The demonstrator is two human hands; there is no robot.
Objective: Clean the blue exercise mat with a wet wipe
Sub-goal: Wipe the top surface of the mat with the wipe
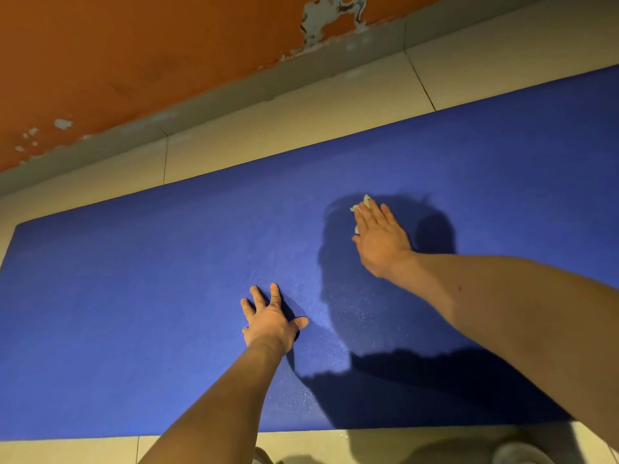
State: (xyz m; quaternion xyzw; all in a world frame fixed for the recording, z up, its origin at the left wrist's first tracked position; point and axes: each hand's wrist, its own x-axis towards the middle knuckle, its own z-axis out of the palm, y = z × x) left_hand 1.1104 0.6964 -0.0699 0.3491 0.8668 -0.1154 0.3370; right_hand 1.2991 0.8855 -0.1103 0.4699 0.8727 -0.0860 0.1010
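Observation:
The blue exercise mat (140,296) lies flat on a tiled floor and fills most of the view. My right hand (380,241) lies flat on the mat right of centre, fingers straight, pressing a white wet wipe (365,201) against the surface. Only the wipe's edges show past my fingertips and beside my thumb. My left hand (271,318) rests on the mat nearer to me, fingers spread and palm down, holding nothing. Small wet speckles glisten on the mat between and below the two hands.
Pale floor tiles (301,118) border the mat on the far side and along the near edge. Beyond runs a grey skirting (234,92) under an orange wall (134,55) with peeling paint. My shadow falls across the mat's right half.

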